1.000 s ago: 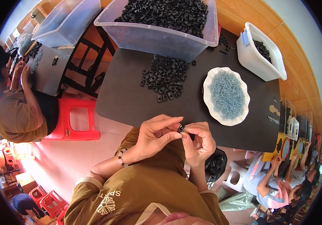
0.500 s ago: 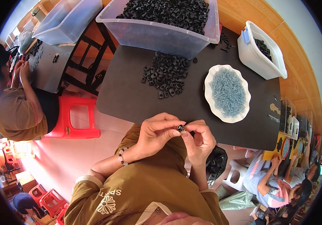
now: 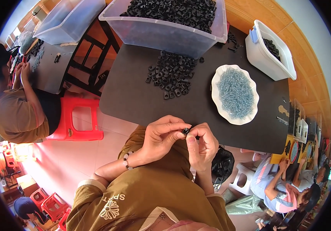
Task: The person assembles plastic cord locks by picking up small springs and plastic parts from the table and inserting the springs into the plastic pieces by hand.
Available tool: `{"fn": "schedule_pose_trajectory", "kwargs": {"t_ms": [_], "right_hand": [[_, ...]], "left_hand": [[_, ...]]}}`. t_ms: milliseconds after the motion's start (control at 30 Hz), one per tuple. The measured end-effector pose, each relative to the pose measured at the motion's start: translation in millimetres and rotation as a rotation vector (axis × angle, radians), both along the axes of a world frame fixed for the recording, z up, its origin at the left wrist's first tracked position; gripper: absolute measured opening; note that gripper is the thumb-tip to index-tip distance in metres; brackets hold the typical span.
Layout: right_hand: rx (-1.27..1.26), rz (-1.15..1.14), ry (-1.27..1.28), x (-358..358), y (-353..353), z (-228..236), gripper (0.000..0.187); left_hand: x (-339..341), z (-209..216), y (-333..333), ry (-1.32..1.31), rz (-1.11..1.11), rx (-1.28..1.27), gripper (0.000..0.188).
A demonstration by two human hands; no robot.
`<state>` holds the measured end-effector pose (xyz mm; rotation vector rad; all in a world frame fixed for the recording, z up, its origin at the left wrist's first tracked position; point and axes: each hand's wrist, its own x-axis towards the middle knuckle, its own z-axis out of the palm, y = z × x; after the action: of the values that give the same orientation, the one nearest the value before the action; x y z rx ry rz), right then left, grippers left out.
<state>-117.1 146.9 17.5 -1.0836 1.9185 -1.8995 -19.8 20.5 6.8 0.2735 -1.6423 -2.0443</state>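
Note:
Just off the table's front edge, my left hand (image 3: pixel 159 139) pinches a small black plastic part (image 3: pixel 186 131) between thumb and fingertips. Its open end, with a shiny metallic-looking rim or coil inside, faces up. My right hand (image 3: pixel 202 145) meets it from the right, thumb and index finger closed against the part. Whether the right fingers hold another small piece I cannot make out. On the table lies a loose pile of similar black parts (image 3: pixel 171 73). To its right, a white scalloped plate (image 3: pixel 214 96) holds a heap of small bluish springs (image 3: pixel 234 93).
A large clear bin (image 3: pixel 161 36) full of black parts stands at the back of the dark table (image 3: pixel 127 84). A white bin (image 3: pixel 267 63) is at the back right. On the left, a person (image 3: pixel 17 111) sits on a red stool (image 3: pixel 78 119); other people work at far right.
My right thumb has shifted slightly down and away from the top of the black part. My left hand keeps its pinch; the view has moved a little.

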Motion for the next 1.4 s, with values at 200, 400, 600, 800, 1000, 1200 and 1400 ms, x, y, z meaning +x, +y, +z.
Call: {"fn": "schedule_pose_trajectory", "kwargs": {"t_ms": [200, 400, 600, 800, 1000, 1200, 1400], "right_hand": [[-0.042, 0.005, -0.159, 2, -1, -3, 0.008], [-0.095, 0.103, -0.446, 5, 2, -4, 0.009], [-0.052, 0.119, -0.481, 8, 0, -4, 0.014], [-0.034, 0.154, -0.582, 5, 1, -5, 0.016], [0.135, 0.038, -0.183, -3, -3, 0, 0.019], [0.118, 0.085, 0.009, -19, -2, 15, 0.022], [0.192, 0.136, 0.233, -28, -16, 25, 0.016]], "left_hand": [[1, -3, -3, -0.015, -0.019, 0.016, 0.024], [1, -2, -2, -0.027, -0.034, 0.045, 0.025], [3, 2, -5, -0.053, 0.055, -0.243, 0.029], [5, 5, -6, -0.090, 0.103, -0.345, 0.029], [7, 2, -9, -0.076, 0.063, -0.105, 0.026], [7, 9, -11, -0.092, 0.076, -0.134, 0.048], [3, 16, -22, -0.073, 0.123, -0.561, 0.067]]}}
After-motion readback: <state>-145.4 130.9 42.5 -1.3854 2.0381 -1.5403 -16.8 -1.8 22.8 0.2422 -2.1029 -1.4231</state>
